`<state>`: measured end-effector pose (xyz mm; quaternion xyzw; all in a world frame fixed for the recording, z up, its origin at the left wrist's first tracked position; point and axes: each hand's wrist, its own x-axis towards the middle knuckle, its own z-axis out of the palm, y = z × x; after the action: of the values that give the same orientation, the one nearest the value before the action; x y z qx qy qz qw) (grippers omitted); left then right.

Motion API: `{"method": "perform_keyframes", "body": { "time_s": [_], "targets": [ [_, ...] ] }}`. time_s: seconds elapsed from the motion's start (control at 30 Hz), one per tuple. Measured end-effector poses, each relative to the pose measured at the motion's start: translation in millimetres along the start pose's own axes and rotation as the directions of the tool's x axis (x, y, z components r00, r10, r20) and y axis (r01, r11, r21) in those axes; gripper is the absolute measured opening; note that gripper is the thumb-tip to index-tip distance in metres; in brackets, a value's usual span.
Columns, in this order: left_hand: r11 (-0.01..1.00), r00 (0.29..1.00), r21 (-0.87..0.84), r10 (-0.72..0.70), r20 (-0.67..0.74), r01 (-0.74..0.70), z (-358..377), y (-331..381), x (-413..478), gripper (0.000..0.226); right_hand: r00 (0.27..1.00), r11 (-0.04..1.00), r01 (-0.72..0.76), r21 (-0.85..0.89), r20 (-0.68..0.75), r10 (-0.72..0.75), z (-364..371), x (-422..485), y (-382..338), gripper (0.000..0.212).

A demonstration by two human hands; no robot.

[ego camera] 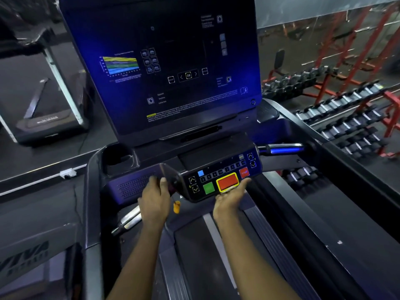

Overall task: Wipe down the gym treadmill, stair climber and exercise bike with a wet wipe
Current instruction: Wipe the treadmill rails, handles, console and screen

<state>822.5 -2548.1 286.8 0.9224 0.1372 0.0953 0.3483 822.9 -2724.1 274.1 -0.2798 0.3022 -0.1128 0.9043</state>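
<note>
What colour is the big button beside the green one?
The button is red with a yellow rim; head view.

- Glowed deep blue on the console screen (173, 50), chart (121, 64) banded yellow, green, blue.
- Showed green button (208, 188) and yellow-rimmed red button (227, 182) on black control panel (233, 173).
- Noted red dumbbell racks (323, 88), orange clip (176, 207).

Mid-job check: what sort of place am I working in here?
A gym, very likely its cardio and weights floor. You are standing on a treadmill with a lit console screen, tiered red racks of dumbbells fill the right side, and a second treadmill sits at left.
</note>
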Motion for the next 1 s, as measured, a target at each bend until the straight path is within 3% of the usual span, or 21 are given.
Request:
{"method": "perform_keyframes", "body": {
  "time_s": [0.1,0.23,0.47,0.57,0.63,0.7,0.9,1.0],
  "targets": [
    [0.999,0.999,-0.041,0.035,0.008,-0.035,17.5,25.2,-2.1,0.036,0.995,0.996,-0.083,-0.018,0.046,0.084,-4.6,0.3,-2.7,0.075],
    [0.983,0.996,0.183,-0.015,0.091,-0.002,37.5,43.7,-0.6,0.058,0.999,0.987,0.033,0.155,-0.004,-0.033,-18.0,45.1,-60.1,0.079],
    [0.956,1.000,0.291,-0.024,0.001,0.022,53.7,41.0,-4.8,0.057,0.991,0.995,-0.086,0.056,0.111,0.080,-37.3,65.2,-79.5,0.085],
    [0.956,1.000,0.294,-0.019,-0.017,0.023,54.7,40.8,-4.3,0.056,0.996,0.986,-0.043,-0.161,0.074,0.056,-34.2,89.5,-111.9,0.094],
    [0.954,1.000,0.299,-0.011,-0.024,0.018,54.3,42.5,-5.2,0.061,0.994,0.903,-0.032,-0.429,0.084,0.075,-32.6,92.7,-113.9,0.093],
    [0.957,1.000,0.289,-0.006,-0.029,0.014,54.0,44.7,-6.8,0.070,0.989,0.814,0.015,-0.581,0.127,0.072,-39.2,91.6,-111.4,0.085],
    [0.955,0.999,0.294,-0.028,-0.039,0.038,54.3,43.6,-5.5,0.074,0.978,0.735,0.027,-0.678,0.170,0.121,-41.1,107.2,-125.1,0.054],
    [0.958,0.999,0.285,-0.027,-0.041,0.037,54.0,45.5,-5.9,0.075,0.987,0.591,0.141,-0.794,0.161,-0.020,-50.2,95.4,-129.1,0.029]
  ]
}}
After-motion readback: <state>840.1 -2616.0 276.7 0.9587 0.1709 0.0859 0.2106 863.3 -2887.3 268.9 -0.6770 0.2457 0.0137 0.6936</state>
